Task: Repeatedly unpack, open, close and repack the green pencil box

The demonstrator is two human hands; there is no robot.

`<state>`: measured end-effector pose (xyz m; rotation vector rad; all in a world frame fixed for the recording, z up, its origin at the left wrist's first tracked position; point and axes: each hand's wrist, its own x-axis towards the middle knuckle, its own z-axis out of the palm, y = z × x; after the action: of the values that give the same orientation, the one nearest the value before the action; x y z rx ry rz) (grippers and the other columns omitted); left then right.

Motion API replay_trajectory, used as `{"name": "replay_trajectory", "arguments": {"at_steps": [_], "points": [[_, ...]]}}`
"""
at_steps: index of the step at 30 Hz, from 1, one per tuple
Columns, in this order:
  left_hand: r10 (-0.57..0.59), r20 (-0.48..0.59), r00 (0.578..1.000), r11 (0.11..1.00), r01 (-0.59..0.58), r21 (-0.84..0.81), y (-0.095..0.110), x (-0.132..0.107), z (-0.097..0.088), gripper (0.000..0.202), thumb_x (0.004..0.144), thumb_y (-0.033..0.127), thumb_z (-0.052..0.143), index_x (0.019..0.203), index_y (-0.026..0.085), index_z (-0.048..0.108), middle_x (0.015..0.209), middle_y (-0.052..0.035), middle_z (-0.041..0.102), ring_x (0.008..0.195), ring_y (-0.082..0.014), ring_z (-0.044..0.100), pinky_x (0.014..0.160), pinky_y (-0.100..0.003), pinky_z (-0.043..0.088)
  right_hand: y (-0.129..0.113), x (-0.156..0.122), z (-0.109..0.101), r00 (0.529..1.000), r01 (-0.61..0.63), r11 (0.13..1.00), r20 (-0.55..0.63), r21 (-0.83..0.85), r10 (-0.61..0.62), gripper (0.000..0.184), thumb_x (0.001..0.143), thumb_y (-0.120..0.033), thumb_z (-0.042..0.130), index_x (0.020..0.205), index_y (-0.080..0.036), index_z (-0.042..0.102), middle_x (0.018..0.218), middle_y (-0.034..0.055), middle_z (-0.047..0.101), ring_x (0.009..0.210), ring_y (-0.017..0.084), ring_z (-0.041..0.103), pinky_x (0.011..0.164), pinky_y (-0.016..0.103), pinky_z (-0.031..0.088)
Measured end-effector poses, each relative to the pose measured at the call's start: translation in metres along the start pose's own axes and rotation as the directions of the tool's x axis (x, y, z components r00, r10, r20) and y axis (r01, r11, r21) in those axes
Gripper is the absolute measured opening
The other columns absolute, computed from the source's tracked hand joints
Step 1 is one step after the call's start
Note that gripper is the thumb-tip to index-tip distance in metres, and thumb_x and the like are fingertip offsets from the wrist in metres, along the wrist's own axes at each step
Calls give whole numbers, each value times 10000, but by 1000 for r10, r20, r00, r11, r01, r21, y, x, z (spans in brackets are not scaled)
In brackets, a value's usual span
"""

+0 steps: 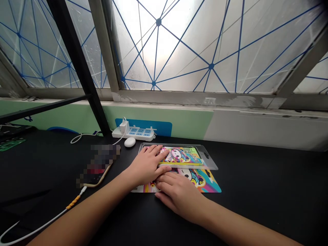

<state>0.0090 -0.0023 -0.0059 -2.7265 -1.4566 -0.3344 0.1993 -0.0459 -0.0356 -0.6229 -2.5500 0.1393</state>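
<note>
Currently | left grip [146, 165] spread flat on clear blister pack [202, 153] | right grip [176, 194] flat on printed card [208, 182]

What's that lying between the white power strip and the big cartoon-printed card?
In the head view, a clear plastic blister pack holding a cartoon insert lies there, with the person's left hand resting on it.

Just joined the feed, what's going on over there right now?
A person is working with both bare hands at a black desk. The left hand lies on a clear plastic blister pack holding a colourful cartoon card. The right hand rests on a loose printed card that the pack partly overlaps. A white power strip sits behind them.
</note>
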Motion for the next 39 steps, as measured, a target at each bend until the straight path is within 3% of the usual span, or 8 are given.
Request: {"name": "replay_trajectory", "arguments": {"at_steps": [4, 7, 10, 16, 22, 30, 36, 39], "points": [[-31, 34, 999, 999, 32, -31, -5, -2, -6, 553, 1073, 571, 294, 1541, 327, 459, 1623, -86, 441, 1472, -323, 414, 1144, -547, 348, 5, 2, -23, 994, 14, 1000, -109, -14, -15, 248, 1013, -201, 477, 856, -198, 669, 890, 72, 733, 858, 209, 650, 820, 364, 514], [-51, 38, 998, 997, 53, -54, -7, 0, -8, 507, 1091, 505, 279, 1517, 325, 487, 1603, -81, 471, 1461, -307, 431, 1132, -557, 362, 31, 6, -46, 987, -125, 982, -115, -143, 109, 281, 1028, -253, 459, 879, -188, 687, 936, 104, 726, 909, 243, 633, 858, 413, 495], [-55, 18, 998, 997, 56, -54, -6, 2, -8, 478, 1079, 482, 338, 1494, 322, 514, 1581, -81, 498, 1435, -317, 453, 1113, -562, 380, 72, 5, -64, 917, -397, 894, -41, -207, 397, 276, 1017, -319, 468, 1009, -189, 711, 1023, 128, 711, 962, 285, 623, 854, 458, 502], [-33, -2, 999, 999, 33, -36, -4, 4, -5, 480, 1081, 470, 316, 1476, 303, 530, 1560, -87, 516, 1418, -318, 458, 1114, -555, 368, 127, -7, -81, 855, -492, 855, 94, -164, 510, 370, 920, -530, 611, 1075, -212, 719, 1134, 131, 683, 1062, 306, 620, 905, 457, 530], [167, 62, 984, 982, -160, -98, -18, 1, -8, 1007, 777, 813, 644, 1592, 299, 353, 1673, -134, 335, 1518, -402, 307, 1191, -595, 248, 126, -12, -94, 793, -546, 824, 223, -150, 566, 593, 761, -698, 704, 1092, -207, 747, 1104, 153, 658, 1050, 343, 626, 886, 476, 544], [140, 98, 985, 988, -132, -78, -29, 7, -8, 1046, 752, 767, 713, 1603, 300, 322, 1675, -152, 321, 1532, -423, 270, 1196, -708, 100, 113, -8, -99, 743, -546, 797, 291, -259, 603, 652, 713, -699, 718, 1110, -181, 709, 1111, 165, 618, 1037, 356, 600, 863, 489, 534], [151, 14, 988, 984, -149, -94, -35, 6, -11, 1034, 730, 810, 696, 1576, 308, 375, 1643, -117, 391, 1501, -400, 329, 1216, -616, 199, 112, -13, -92, 821, -475, 825, 184, -306, 541, 573, 717, -716, 717, 993, -218, 650, 1073, 134, 609, 980, 330, 578, 809, 470, 515], [128, -66, 990, 983, -135, -122, -36, 7, -12, 836, 868, 747, 608, 1544, 291, 422, 1590, -99, 473, 1455, -345, 407, 1200, -539, 295, 109, -16, -91, 862, -435, 845, 128, -311, 491, 546, 707, -684, 758, 979, -234, 610, 1137, 135, 590, 990, 326, 566, 815, 472, 510]]}}
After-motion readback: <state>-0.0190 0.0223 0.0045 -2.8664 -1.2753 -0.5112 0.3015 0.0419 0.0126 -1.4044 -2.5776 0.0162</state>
